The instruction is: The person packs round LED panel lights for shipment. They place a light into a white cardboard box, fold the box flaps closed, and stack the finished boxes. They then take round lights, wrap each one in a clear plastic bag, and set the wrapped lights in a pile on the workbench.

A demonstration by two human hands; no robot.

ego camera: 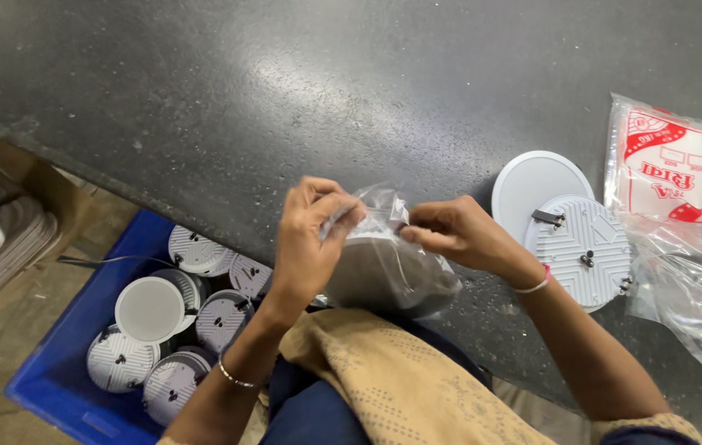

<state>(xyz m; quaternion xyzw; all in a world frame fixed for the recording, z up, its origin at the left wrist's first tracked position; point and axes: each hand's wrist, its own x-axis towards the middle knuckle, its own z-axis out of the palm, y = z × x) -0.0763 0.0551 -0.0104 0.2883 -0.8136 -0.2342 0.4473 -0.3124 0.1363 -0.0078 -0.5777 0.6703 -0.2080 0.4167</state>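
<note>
Light falls from overhead, leaving a broad pale sheen on the dark worktop (351,91) above the clear bag (384,255). The bag glints and blurs slightly. Shadows are soft; the frame's edges bow and dim toward the corners.

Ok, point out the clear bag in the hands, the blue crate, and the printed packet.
clear bag (384,268), head view, its bulging middle
blue crate (79,321), head view, left wall
printed packet (666,169), head view, its face
</note>
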